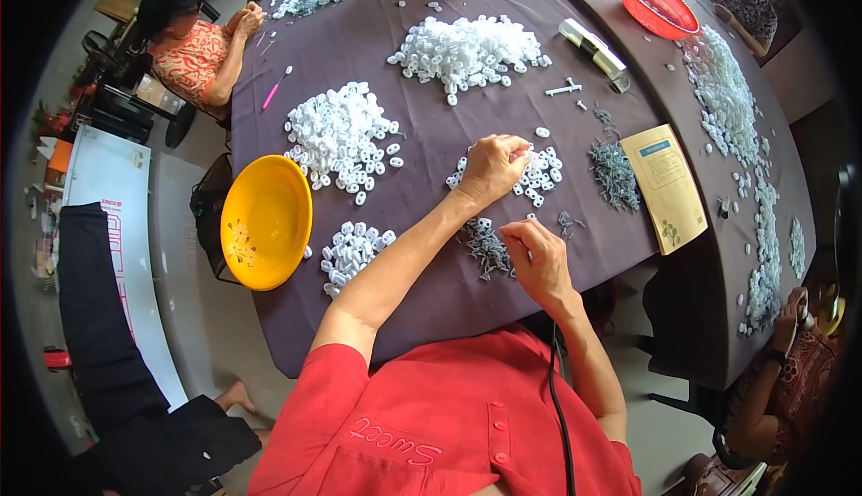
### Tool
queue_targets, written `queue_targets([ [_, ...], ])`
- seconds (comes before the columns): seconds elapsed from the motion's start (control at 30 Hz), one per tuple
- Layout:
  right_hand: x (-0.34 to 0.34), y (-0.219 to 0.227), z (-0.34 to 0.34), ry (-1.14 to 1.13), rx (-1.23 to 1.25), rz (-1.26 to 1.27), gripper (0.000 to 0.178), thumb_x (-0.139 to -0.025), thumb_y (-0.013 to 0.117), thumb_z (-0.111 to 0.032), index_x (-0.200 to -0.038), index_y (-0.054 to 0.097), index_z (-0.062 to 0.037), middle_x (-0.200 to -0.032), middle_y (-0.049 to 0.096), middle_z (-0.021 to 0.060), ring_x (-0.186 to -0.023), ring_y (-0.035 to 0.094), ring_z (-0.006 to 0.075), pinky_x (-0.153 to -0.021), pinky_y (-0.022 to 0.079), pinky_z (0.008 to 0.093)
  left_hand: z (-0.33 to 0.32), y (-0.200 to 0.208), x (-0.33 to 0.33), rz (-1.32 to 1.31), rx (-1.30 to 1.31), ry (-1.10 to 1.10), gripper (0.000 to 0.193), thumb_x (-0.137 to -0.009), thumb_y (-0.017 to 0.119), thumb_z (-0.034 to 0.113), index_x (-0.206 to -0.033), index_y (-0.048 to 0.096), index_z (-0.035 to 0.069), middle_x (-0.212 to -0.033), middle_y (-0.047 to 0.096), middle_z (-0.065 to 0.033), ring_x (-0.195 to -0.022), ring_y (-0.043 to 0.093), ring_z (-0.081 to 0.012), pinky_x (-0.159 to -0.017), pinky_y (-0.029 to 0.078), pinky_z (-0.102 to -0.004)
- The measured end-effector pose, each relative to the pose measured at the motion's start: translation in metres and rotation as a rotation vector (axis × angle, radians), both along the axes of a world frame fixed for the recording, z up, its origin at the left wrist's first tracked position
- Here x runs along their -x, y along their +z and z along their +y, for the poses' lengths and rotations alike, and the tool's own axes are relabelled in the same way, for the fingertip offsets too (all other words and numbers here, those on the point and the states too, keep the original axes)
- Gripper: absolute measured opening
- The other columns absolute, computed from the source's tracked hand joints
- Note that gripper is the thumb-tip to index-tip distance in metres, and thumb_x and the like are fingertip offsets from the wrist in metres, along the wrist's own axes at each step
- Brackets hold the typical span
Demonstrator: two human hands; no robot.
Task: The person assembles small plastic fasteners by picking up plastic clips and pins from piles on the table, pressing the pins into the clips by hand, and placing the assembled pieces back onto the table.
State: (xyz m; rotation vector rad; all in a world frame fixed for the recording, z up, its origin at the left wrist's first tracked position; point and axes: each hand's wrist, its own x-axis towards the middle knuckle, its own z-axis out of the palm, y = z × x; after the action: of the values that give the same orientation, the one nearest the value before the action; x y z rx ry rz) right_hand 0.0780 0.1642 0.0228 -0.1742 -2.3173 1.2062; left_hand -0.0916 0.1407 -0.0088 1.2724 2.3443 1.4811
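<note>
My left hand [492,169] is over a small heap of white oval plastic pieces with holes [539,175], its fingers curled and pinched together. What lies between those fingertips, if anything, is hidden. Closer to me, my right hand [540,263] is bent with thumb and fingers drawn together beside a small pile of thin grey screw-like pieces [486,250]. I cannot make out what it holds. A single white piece [532,217] shows by the right fingertips. Part of the white heap is covered by my left hand.
Larger white heaps [341,132] lie left and far ahead on the dark tablecloth [431,303]. A yellow bowl [267,222] sits at the left edge. More grey pieces [614,175] lie beside a tan booklet [666,189]. A red basket [658,4] stands far right. Other people sit around.
</note>
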Motion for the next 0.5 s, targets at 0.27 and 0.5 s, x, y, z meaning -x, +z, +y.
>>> queue_targets([
  [0.27, 0.002, 0.0, 0.003, -0.079, 0.027, -0.014, 0.011, -0.076, 0.061, 0.003, -0.086, 0.061, -0.0004, -0.074, 0.061, 0.0085, -0.061, 0.059, 0.0159, -0.053, 0.044, 0.0265, -0.017, 0.014, 0.008, -0.028, -0.116, -0.014, 0.008, -0.074, 0.069, 0.007, -0.079, 0.067, 0.001, -0.083, 0.067, -0.0074, -0.058, 0.057, -0.0109, -0.054, 0.046, -0.0249],
  [0.5, 0.004, 0.0, 0.003, -0.08, 0.12, -0.06, 0.008, -0.078, 0.058, 0.003, -0.085, 0.061, 0.0005, -0.073, 0.06, 0.0065, -0.063, 0.058, 0.0122, -0.056, 0.044, 0.0244, -0.093, -0.002, 0.027, -0.191, 0.068, 0.259, 0.009, -0.079, 0.065, 0.007, -0.083, 0.066, -0.001, -0.072, 0.065, -0.0019, -0.058, 0.055, -0.0059, -0.052, 0.044, -0.0222],
])
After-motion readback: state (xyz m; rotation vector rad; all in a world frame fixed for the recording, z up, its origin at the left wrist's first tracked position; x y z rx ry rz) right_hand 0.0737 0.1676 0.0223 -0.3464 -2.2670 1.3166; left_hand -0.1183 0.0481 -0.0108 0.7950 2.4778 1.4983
